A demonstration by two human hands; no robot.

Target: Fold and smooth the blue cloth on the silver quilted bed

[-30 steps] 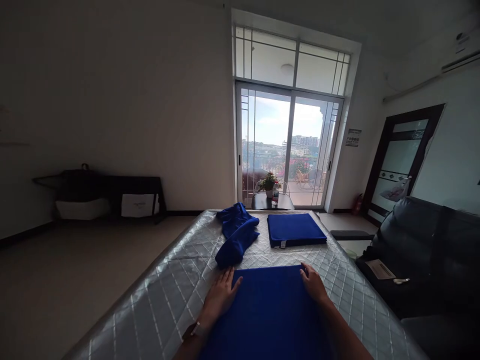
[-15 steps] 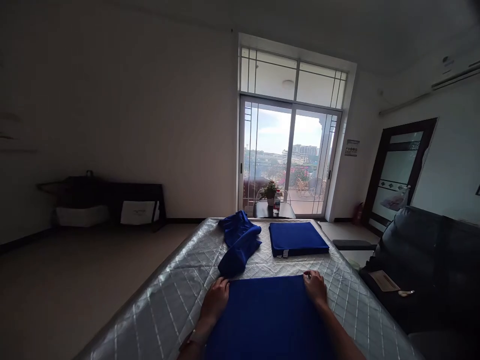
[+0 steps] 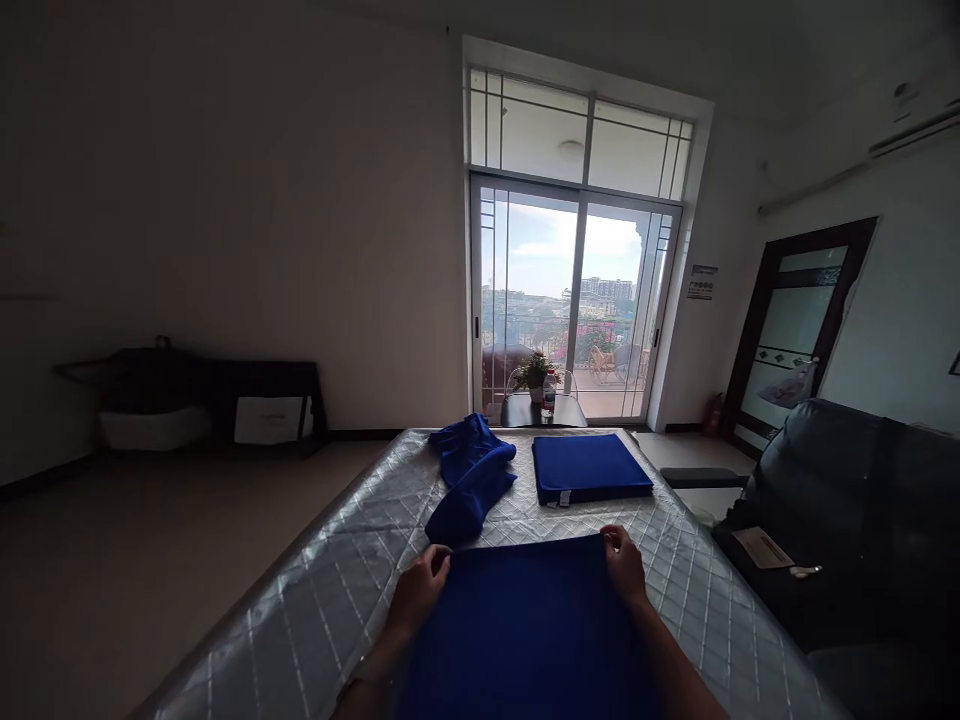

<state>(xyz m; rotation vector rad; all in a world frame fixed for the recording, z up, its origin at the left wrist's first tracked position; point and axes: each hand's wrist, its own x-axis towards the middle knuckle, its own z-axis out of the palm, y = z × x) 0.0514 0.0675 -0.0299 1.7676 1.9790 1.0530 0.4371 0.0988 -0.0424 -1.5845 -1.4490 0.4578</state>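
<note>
A blue cloth (image 3: 532,620) spreads before me, its far edge running straight between my two hands. At its far left corner, my left hand (image 3: 420,590) pinches the fabric between thumb and fingers. My right hand (image 3: 624,565) grips the far right corner the same way. The near part of the cloth runs out of view at the bottom. Just beyond it on the left lies a crumpled blue cloth (image 3: 472,475). To the right of that rests a neatly folded stack of blue cloth (image 3: 592,467) with small white tags at its front edge.
Everything lies on a silver quilted surface (image 3: 322,590). Past its far end stands a small dark table (image 3: 517,408) with a potted plant (image 3: 535,372) and a bottle (image 3: 549,393). A black sofa (image 3: 840,480) is at the right, with a brown flat item (image 3: 763,548) on it.
Both hands have raised the cloth's far edge slightly, and it now looks pulled taut between them. The view has tilted a little. The other cloths lie as before.
</note>
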